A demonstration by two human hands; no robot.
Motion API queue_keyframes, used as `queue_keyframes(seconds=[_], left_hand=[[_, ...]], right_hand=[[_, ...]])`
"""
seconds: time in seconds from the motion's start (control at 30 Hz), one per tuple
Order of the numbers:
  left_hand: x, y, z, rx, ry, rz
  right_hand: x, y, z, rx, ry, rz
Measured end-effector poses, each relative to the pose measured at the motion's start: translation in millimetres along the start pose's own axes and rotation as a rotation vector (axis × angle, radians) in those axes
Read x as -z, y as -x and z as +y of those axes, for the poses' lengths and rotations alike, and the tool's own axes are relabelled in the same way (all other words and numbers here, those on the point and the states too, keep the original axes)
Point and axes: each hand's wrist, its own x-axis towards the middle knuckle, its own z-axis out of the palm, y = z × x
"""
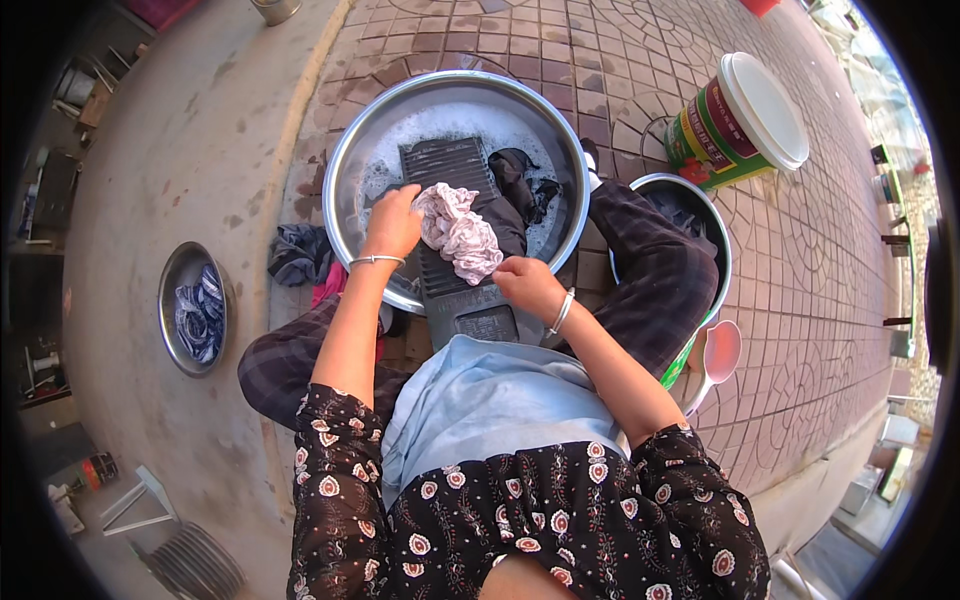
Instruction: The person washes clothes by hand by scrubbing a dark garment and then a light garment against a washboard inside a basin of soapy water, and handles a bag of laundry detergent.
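Note:
A large metal basin (343,135) holds sudsy water, with a dark ridged washboard (442,157) leaning over its near rim. Across the board lies a wrung, bunched pale pink patterned cloth (459,234). My left hand (394,222) grips the cloth's upper left end, its fingers curled. At the lower right end, my right hand (529,285) pinches the cloth between thumb and fingers. Dark wet fabric (514,180) rests on the board's right side and in the suds. How much of it lies underwater is hidden.
Left stands a small metal bowl (166,315) with blue patterned cloth. Dark clothing (300,253) lies beside the large basin. Right of my knee are another basin (721,225) with dark clothes and a pink dipper (721,352). A lidded plastic bucket (720,135) stands farther right on the paving.

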Motion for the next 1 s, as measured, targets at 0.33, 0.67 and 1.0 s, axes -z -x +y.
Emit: queue_keyframes(seconds=[0.33,0.67,1.0], left_hand=[[-124.3,14.1,-30.9,-0.126,-0.092,-0.174],[-130.8,20.4,-38.8,-0.389,-0.241,-0.267],[-118.9,17.6,-56.1,-0.302,-0.194,-0.258]], right_hand=[[166.0,118.6,-42.6,0.299,-0.786,0.594],[184.4,229.8,176.3,-0.315,-0.574,1.275],[-6.7,253.2,197.7,-0.606,0.601,0.966]])
